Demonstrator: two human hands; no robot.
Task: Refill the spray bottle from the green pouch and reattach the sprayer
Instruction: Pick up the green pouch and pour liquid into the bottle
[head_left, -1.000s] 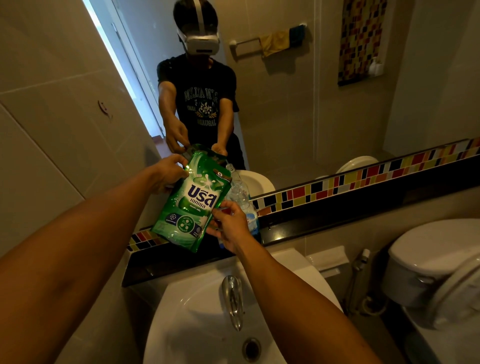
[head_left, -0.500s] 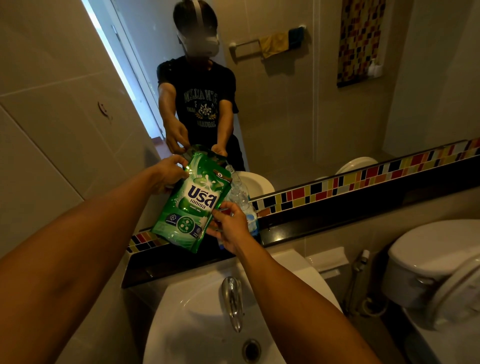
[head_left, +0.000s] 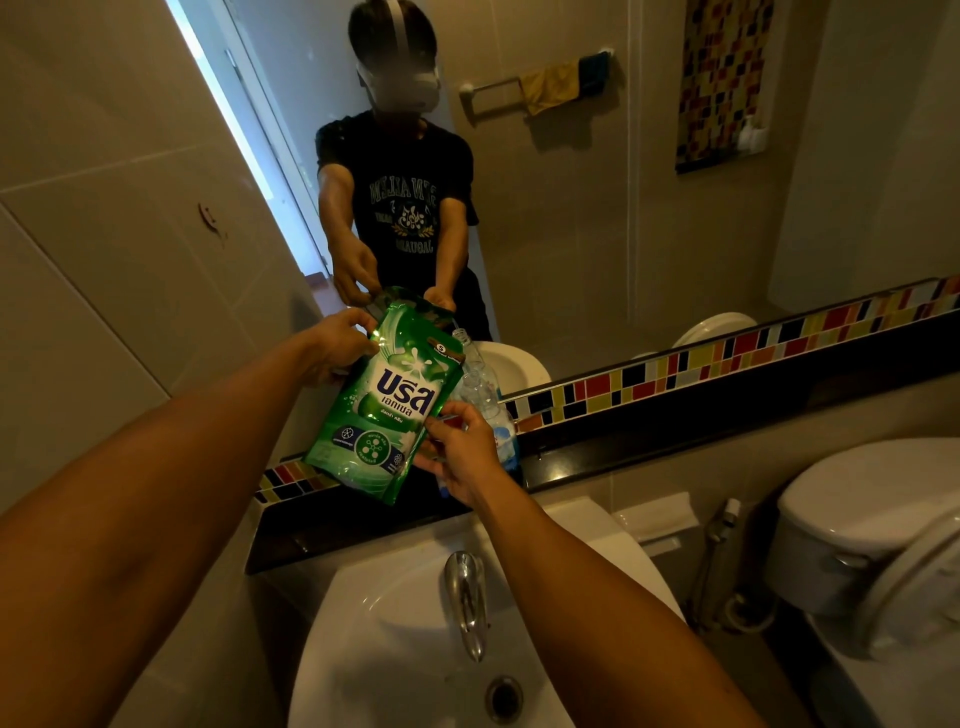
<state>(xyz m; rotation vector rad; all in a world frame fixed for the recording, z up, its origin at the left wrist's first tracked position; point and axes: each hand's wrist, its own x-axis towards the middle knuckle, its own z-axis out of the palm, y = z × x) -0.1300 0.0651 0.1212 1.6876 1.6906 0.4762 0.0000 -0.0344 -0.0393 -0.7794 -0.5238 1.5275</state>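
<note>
Presently, head view, sole item: green pouch (head_left: 387, 400), glossy flexible film, flat-sided with gusseted base, held tilted above the black ledge (head_left: 649, 457) behind the basin. Left hand (head_left: 337, 345), its grip closed on the pouch's upper left corner; right hand (head_left: 460, 449), fingers pinching the pouch's lower right edge. Spray bottle (head_left: 485, 400), clear ribbed plastic, sprayer off, stands upright on the ledge just right of and partly behind the pouch; whether the spout meets the neck cannot be told. Advice for the pour: bring the spout corner directly over the narrow neck, tip slowly, squeeze lightly, since soft film buckles and gushes. White ceramic sink (head_left: 395, 623), chrome tap (head_left: 467, 597) below; mirror (head_left: 571, 182) above.
</note>
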